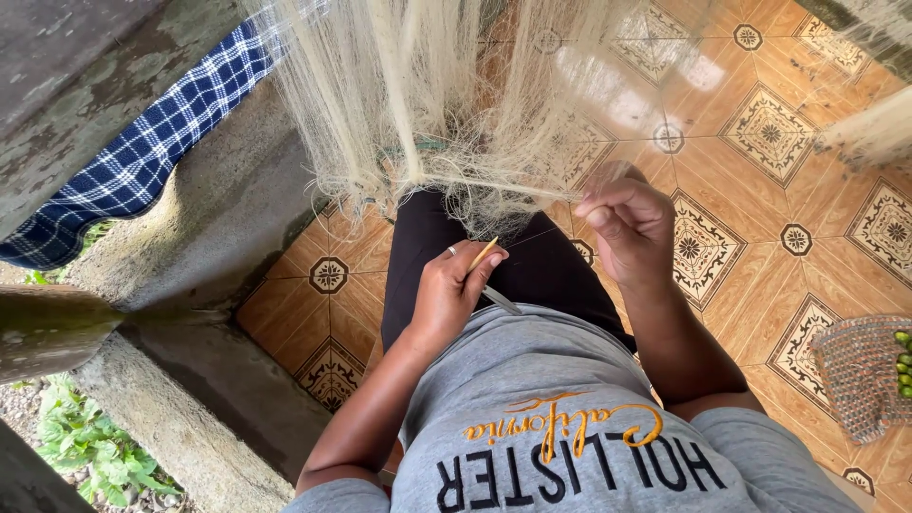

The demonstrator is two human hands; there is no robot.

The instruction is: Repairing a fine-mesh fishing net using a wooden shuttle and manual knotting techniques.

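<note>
A pale, cream-coloured fishing net (446,104) hangs down in front of me and bunches over my lap. My left hand (454,285), with a ring on one finger, is closed around a thin yellow netting needle (483,255) whose tip points up toward the net's lower edge. My right hand (629,220) pinches a taut edge strand of the net (513,187) just to the right of the bunched mesh. I wear black trousers and a grey shirt.
The floor is orange tile with dark patterned squares (769,133). A concrete ledge (209,237) with a blue checked cloth (152,142) runs along the left. A woven basket (860,375) holding small green fruits sits at the right edge. Green plants grow at lower left.
</note>
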